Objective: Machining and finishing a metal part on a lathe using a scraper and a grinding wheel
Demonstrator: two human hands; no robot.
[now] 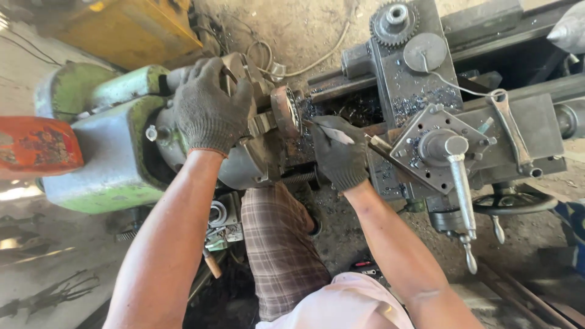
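A round metal workpiece (pixel 286 111) is seen clamped in a lathe chuck (pixel 259 131) at the centre. A thin pale metal strip (pixel 332 133) is pinched in the gloved right hand (pixel 339 152), its tip held at the workpiece face, just right of it. The gloved left hand (pixel 210 109) is wrapped over the chuck, just left of the workpiece. The strip is probably best kept steady while the chuck is gripped firmly. The tool post (pixel 440 146) stands farther right.

No packages, labels, signs or screens show anywhere here.
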